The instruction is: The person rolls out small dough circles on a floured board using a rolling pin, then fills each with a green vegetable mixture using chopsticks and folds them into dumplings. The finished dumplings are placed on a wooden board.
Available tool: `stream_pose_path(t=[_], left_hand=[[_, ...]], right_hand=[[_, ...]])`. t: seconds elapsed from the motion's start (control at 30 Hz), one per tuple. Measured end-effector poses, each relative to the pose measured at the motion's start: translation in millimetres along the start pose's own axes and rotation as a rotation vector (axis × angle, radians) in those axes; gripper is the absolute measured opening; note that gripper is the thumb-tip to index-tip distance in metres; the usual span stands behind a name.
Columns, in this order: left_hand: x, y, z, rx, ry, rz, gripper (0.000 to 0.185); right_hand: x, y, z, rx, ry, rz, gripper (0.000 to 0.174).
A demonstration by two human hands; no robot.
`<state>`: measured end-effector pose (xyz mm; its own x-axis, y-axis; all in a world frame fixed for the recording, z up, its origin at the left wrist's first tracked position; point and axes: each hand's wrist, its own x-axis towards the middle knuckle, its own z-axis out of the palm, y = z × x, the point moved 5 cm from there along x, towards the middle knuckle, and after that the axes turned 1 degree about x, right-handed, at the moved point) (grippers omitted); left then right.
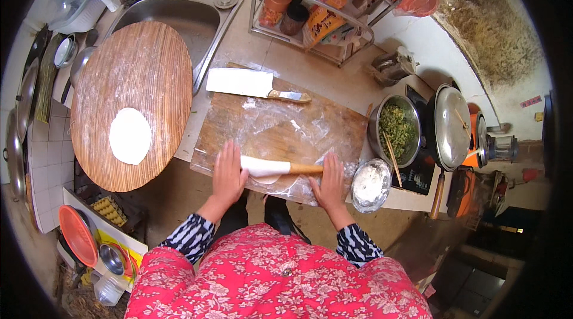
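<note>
A wooden rolling pin point(306, 168) lies across the near part of a floured wooden board point(250, 128). White dough point(265, 167) appears wrapped around its left stretch, with a thin rounded edge of dough showing below on the board. My left hand point(228, 173) rests on the pin's left end, fingers pointing away from me. Over the right end lies my right hand point(330, 180), its palm down and fingers stretched forward. Both pin ends are hidden under the hands. Along the board's far edge lies a cleaver point(241, 82), its wooden handle point(290, 96) to the right.
A round slatted tray point(134, 63) bearing a flat dough round point(130, 136) partly covers the sink point(208, 19). To the right stand a bowl of flour point(370, 184), a metal pot of chopped green filling point(397, 128) with chopsticks point(392, 157), and a lidded pan point(452, 126). Behind is a metal rack point(313, 43).
</note>
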<state>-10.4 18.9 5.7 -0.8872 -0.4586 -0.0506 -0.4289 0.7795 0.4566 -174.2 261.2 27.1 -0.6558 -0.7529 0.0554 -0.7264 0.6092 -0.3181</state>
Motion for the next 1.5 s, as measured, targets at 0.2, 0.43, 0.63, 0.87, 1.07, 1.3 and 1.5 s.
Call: stream_pose_path(t=[0.2,0.43,0.63,0.87,1.07,1.3,1.5], left_hand=[[91,2,-22,-0.055,0.260,0.066,0.068],[50,42,23,0.002,-0.037,-0.048,0.078],[77,61,39,0.006,-0.093,0.439,0.075],[68,31,-1,-0.004,-0.123,0.547,0.067],[46,17,-9,0.058,0.055,0.186,0.066],[136,19,-11,0.221,0.234,0.070,0.064],[110,14,-5,0.133,0.116,0.092,0.065]], right_hand=[[54,0,-1,0.184,0.136,-0.010,0.037],[58,15,4,0.273,0.219,0.185,0.030],[40,45,6,0.508,0.273,0.453,0.028],[32,53,-12,0.342,0.253,0.285,0.031],[36,15,-10,0.136,0.033,-0.103,0.035],[118,25,-3,-0.059,0.151,0.065,0.060],[73,17,7,-0.089,0.054,0.049,0.078]])
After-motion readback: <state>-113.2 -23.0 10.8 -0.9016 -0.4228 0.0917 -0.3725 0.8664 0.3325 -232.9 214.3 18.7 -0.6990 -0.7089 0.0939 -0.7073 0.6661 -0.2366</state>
